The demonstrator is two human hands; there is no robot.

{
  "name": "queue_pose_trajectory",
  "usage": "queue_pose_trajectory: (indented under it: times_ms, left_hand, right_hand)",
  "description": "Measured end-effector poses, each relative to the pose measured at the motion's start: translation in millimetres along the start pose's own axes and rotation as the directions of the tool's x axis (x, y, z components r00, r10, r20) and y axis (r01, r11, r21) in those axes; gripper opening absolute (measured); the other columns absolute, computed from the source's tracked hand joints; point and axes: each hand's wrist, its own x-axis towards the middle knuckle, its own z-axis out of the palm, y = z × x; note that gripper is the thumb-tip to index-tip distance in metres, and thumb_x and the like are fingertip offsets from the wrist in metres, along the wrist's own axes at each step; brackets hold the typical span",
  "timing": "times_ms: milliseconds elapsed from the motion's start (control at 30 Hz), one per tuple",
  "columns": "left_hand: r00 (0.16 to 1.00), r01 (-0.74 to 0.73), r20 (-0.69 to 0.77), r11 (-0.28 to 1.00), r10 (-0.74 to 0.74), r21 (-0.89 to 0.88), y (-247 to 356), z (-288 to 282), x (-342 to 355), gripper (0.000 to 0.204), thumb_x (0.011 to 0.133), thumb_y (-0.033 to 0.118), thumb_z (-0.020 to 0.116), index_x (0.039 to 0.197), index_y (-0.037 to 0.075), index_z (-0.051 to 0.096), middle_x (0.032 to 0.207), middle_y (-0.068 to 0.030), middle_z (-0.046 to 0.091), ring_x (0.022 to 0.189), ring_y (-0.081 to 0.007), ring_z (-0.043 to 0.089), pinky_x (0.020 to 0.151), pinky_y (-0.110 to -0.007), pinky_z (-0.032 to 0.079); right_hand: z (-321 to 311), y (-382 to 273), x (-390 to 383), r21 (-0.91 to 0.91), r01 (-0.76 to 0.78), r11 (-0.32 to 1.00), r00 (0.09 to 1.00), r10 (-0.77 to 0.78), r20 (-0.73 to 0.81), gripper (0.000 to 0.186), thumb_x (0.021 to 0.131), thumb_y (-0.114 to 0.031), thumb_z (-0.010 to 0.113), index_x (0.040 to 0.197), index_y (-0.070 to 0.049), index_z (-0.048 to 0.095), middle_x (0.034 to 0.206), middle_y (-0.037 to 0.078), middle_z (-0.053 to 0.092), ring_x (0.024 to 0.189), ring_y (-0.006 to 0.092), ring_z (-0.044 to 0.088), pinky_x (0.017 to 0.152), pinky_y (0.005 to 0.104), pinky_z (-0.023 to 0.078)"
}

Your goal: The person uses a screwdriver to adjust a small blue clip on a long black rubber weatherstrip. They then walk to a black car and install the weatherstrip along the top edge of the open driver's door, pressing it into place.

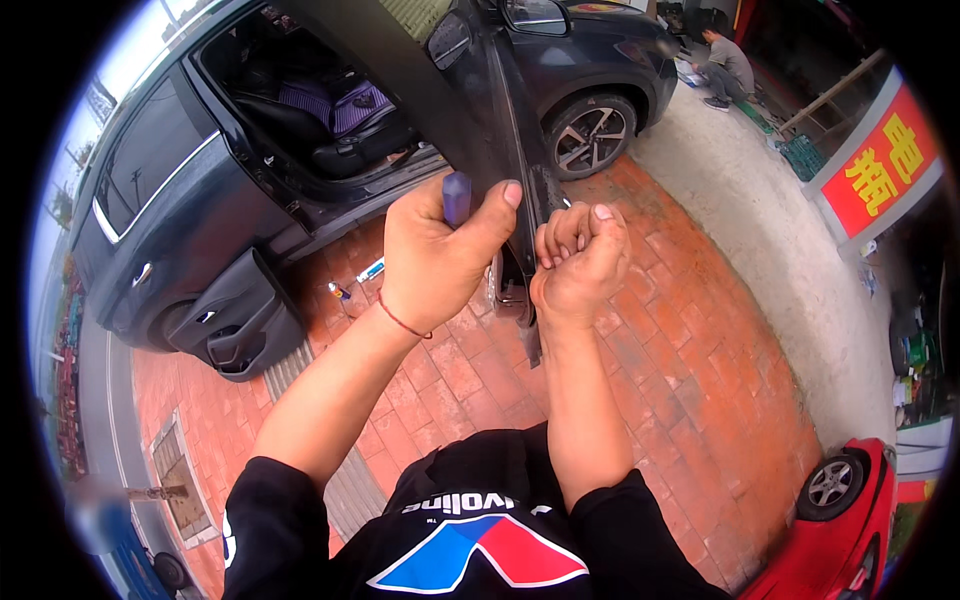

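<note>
My left hand [437, 250] is wrapped round the purple handle of a screwdriver [457, 200]; its shaft is hidden. That hand is beside the inner side of an open dark car door [518, 150], seen nearly edge-on. Across the door's edge, my right hand [583, 258] is closed with the fingers curled in. A tiny shiny tip shows above its fingers, but what it grips, if anything, I cannot make out. Whether either hand touches the door is unclear.
The dark car [200, 180] stands ahead, its seat [340, 120] showing. A removed door panel [240, 315] leans against it. A small bottle [338, 291] and a tube [371, 270] lie on red paving [690, 340]. A person [728, 70] crouches far right; a red car [840, 530] stands near right.
</note>
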Motion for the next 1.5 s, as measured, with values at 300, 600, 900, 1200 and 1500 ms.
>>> queue_pose_trajectory:
  times_ms: [300, 600, 900, 1200, 1500]
  left_hand:
    - [1.000, -0.002, -0.004, 1.000, 0.002, 0.005, 0.2, 6.8, -6.2, 0.018, 0.092, 0.015, 0.071, 0.083, 0.001, 0.066, 0.064, 0.0070, 0.053, 0.062, -0.0018, 0.042, 0.054, -0.022, 0.038]
    - [1.000, 0.023, -0.009, 0.992, -0.022, 0.124, -4.6, 6.5, -7.2, 0.026, 0.091, 0.019, 0.072, 0.075, 0.002, 0.062, 0.061, 0.0042, 0.051, 0.059, -0.0041, 0.042, 0.052, -0.025, 0.038]
    - [0.995, -0.055, -0.073, 0.992, 0.063, 0.111, -8.3, 11.7, -3.3, 0.020, 0.091, 0.015, 0.071, 0.080, 0.000, 0.065, 0.060, 0.0029, 0.056, 0.058, -0.0032, 0.046, 0.053, -0.024, 0.040]
    - [0.990, -0.131, 0.061, 0.987, 0.126, 0.092, -6.1, 16.5, 4.6, 0.016, 0.089, 0.015, 0.073, 0.085, 0.000, 0.068, 0.060, -0.0013, 0.056, 0.058, -0.0047, 0.044, 0.052, -0.025, 0.041]
    - [0.989, -0.149, 0.004, 0.977, 0.151, 0.155, -12.6, 7.7, 1.5, 0.026, 0.090, 0.020, 0.074, 0.078, 0.000, 0.063, 0.059, 0.0024, 0.049, 0.057, -0.0061, 0.040, 0.052, -0.026, 0.038]
  right_hand:
    - [4.8, -25.8, 4.6, -0.048, 0.066, 0.997, 0.995, -0.063, 0.075, 0.035, 0.098, -0.019, 0.046, 0.066, -0.011, 0.034, 0.052, -0.001, 0.033, 0.044, 0.0084, 0.030, 0.040, 0.0259, 0.027]
    - [-17.9, -20.4, 6.3, 0.083, -0.146, 0.986, 0.982, 0.154, -0.106, 0.030, 0.100, -0.022, 0.048, 0.073, -0.010, 0.042, 0.061, 0.003, 0.043, 0.046, 0.0116, 0.037, 0.040, 0.0265, 0.033]
    - [-25.4, 14.3, 3.7, -0.928, 0.225, 0.296, 0.908, -0.409, 0.090, 0.016, 0.092, -0.006, 0.049, 0.105, 0.000, 0.055, 0.095, 0.014, 0.062, 0.092, 0.0321, 0.059, 0.083, 0.0440, 0.047]
    - [-36.4, 7.5, 10.9, -0.969, 0.144, 0.199, 0.941, -0.330, 0.072, 0.011, 0.086, -0.003, 0.047, 0.086, -0.001, 0.058, 0.091, 0.014, 0.064, 0.089, 0.0338, 0.059, 0.081, 0.0459, 0.046]
    - [-19.8, -52.0, 9.2, -0.658, 0.397, 0.639, 0.803, -0.590, -0.088, 0.020, 0.095, -0.005, 0.048, 0.113, 0.003, 0.051, 0.104, 0.013, 0.061, 0.099, 0.0178, 0.057, 0.090, 0.0301, 0.046]
